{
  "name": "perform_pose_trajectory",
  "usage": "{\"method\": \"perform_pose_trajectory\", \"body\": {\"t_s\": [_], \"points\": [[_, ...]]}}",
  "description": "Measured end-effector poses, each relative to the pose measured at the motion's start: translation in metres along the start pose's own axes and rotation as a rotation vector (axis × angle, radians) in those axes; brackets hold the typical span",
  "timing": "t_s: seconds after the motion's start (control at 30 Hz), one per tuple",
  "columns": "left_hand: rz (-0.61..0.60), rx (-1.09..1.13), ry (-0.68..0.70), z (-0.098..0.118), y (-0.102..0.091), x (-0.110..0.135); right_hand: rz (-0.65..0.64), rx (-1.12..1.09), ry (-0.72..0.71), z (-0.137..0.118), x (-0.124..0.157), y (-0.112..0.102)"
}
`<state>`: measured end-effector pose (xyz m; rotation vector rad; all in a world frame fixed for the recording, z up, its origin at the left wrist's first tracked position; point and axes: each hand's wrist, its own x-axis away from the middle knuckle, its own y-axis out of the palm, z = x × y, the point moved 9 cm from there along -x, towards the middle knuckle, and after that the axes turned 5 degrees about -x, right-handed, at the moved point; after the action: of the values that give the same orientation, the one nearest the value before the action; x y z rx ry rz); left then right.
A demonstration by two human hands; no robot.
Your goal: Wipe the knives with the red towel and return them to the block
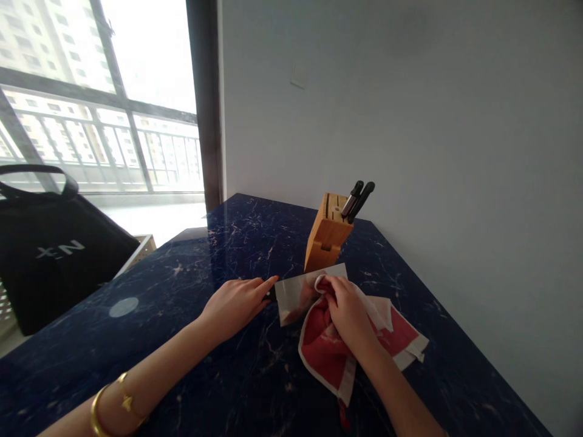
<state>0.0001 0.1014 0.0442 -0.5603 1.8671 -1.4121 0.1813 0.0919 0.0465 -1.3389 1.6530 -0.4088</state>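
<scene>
My left hand (239, 304) is closed around the dark handle of a cleaver (291, 298), and most of that handle is hidden by the fingers. The broad, shiny blade points to the right, with its flat side facing up towards me. Bunched in my right hand (350, 311) is a red cloth with a white border (319, 355), pressed against the blade near its far end. The loose part of the cloth hangs below and to the right of that hand. Just behind the blade stands a wooden knife block (319, 240).
Two black-handled tools (358, 199) stick up from the block's slots. The dark blue marble-patterned table (246, 237) runs up to a pale wall (432, 133). At the left, a black bag (54, 249) sits beside the table, in front of large windows (150, 103).
</scene>
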Motion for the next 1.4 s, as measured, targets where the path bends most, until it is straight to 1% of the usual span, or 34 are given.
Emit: {"method": "perform_pose_trajectory", "body": {"t_s": [0.27, 0.4, 0.47, 0.53, 0.67, 0.73, 0.8, 0.9, 0.97, 1.03, 1.17, 1.23, 1.3, 1.4], "points": [[0.011, 0.007, -0.003, 0.0, 0.0, 0.001, -0.114, -0.274, -0.132, -0.043, 0.011, 0.021], [0.014, 0.015, -0.004, 0.0, 0.0, 0.001, -0.184, -0.263, -0.162, -0.058, 0.017, 0.029], [0.017, 0.017, 0.004, 0.001, -0.001, 0.001, -0.191, -0.238, -0.173, -0.058, 0.017, 0.03], [0.022, 0.012, 0.008, 0.002, -0.002, 0.001, -0.17, -0.222, -0.173, -0.053, 0.014, 0.028], [0.036, 0.004, -0.002, 0.002, -0.003, 0.0, -0.023, -0.187, -0.092, -0.028, 0.006, 0.013], [0.039, 0.006, -0.001, 0.002, -0.004, 0.0, 0.041, -0.171, -0.054, -0.02, 0.005, 0.007], [0.041, 0.001, 0.0, 0.002, -0.004, 0.0, 0.032, -0.178, -0.072, -0.025, 0.006, 0.009], [0.043, -0.005, 0.005, 0.003, -0.005, 0.001, -0.07, -0.192, -0.143, -0.045, 0.011, 0.023], [0.046, -0.01, 0.012, 0.005, -0.007, 0.001, -0.101, -0.173, -0.156, -0.054, 0.014, 0.029], [0.048, -0.022, 0.02, 0.007, -0.008, 0.002, -0.064, -0.144, -0.137, -0.052, 0.013, 0.027], [0.05, -0.05, 0.041, 0.012, -0.011, 0.002, 0.093, -0.097, -0.051, -0.028, 0.005, 0.005], [0.052, -0.058, 0.051, 0.014, -0.012, 0.001, 0.137, -0.092, -0.026, -0.019, 0.002, -0.003], [0.056, -0.061, 0.055, 0.015, -0.012, 0.001, 0.146, -0.102, -0.043, -0.022, 0.003, -0.005], [0.06, -0.063, 0.052, 0.015, -0.011, 0.002, 0.102, -0.137, -0.095, -0.042, 0.007, 0.005]]}}
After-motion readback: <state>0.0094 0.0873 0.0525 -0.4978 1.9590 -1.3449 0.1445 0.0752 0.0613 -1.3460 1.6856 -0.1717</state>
